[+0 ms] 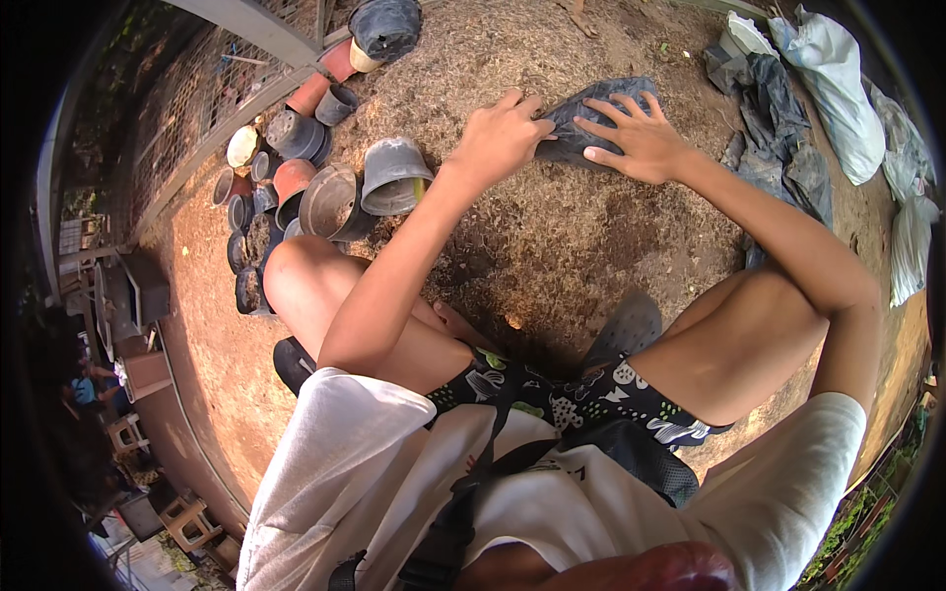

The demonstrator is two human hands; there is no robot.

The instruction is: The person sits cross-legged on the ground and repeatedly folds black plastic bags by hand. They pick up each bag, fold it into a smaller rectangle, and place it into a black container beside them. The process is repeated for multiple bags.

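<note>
A black plastic bag [565, 151], wrinkled and flattened, lies on the dry ground in front of me. My left hand [501, 139] is at the bag's left edge, its fingers curled and seeming to pinch that edge between thumb and forefinger. Spread wide, the fingers of my right hand [637, 142] rest on top of the bag towards its right side. The palm hides part of the plastic beneath.
Several plastic plant pots, among them a grey one [395, 173] and a terracotta-coloured one [290, 181], stand or lie at the left. Crumpled black plastic sheets [772, 111] and a white woven sack [835, 96] lie at the right. A wire mesh fence [199, 111] borders the upper left.
</note>
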